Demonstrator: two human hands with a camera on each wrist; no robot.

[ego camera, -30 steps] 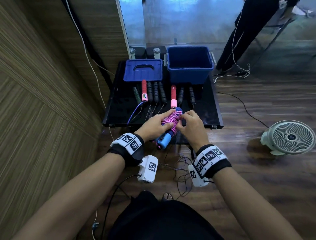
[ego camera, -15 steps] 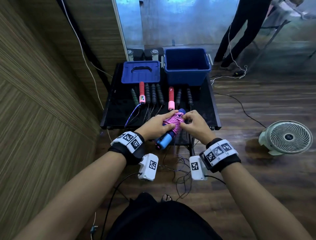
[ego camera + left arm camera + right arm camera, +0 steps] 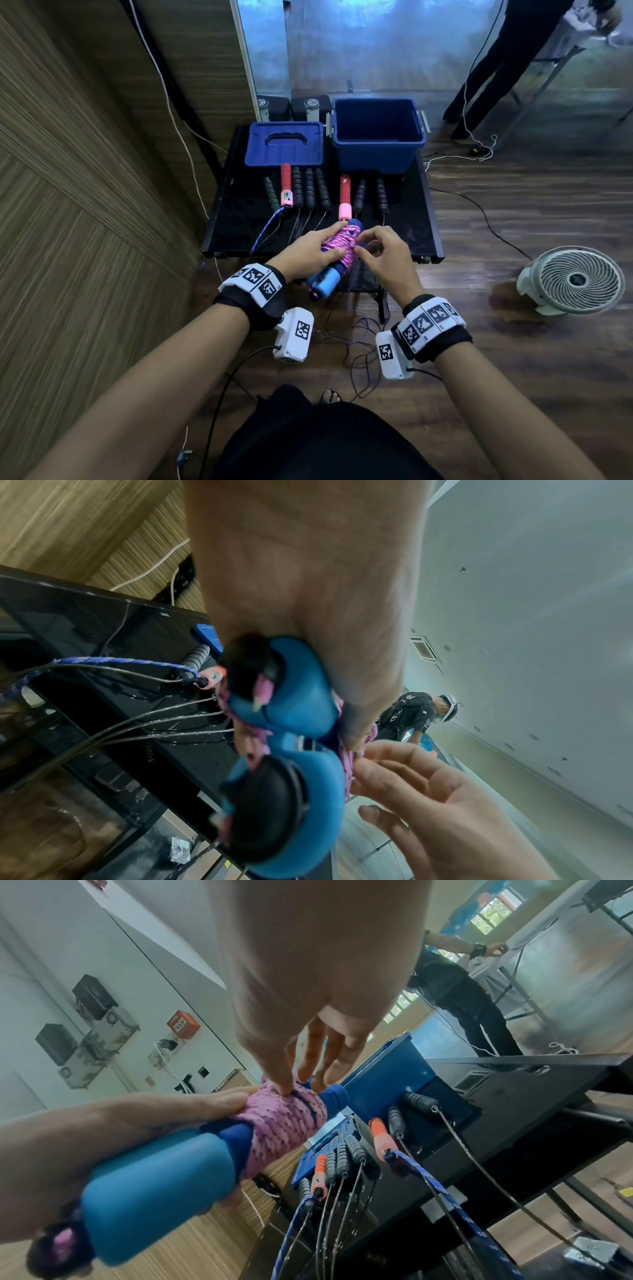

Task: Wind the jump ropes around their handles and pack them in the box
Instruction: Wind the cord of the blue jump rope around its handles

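Note:
A pink jump rope [image 3: 339, 245] is wound around its two blue handles [image 3: 325, 284], held together above the front edge of the black table [image 3: 239, 205]. My left hand [image 3: 308, 251] grips this bundle, thumb along the winding [image 3: 284, 1123]. My right hand [image 3: 375, 251] pinches the rope at the far end of the winding; its thumb [image 3: 284, 1089] presses on the strands. The handle ends [image 3: 301, 710] point back at my wrist. The open blue box [image 3: 376, 154] stands at the table's back right, its inside dark.
The blue lid [image 3: 284, 144] lies left of the box. Several unwound ropes lie in a row: red-pink handles [image 3: 286, 185], black handles [image 3: 310, 188], a blue rope [image 3: 265, 229] hanging off the front. A fan [image 3: 575, 279] stands right. Another person [image 3: 486, 68] stands behind.
My right wrist has swung out to the right while its fingertips stay on the pink winding. The left hand keeps the same hold on the bundle.

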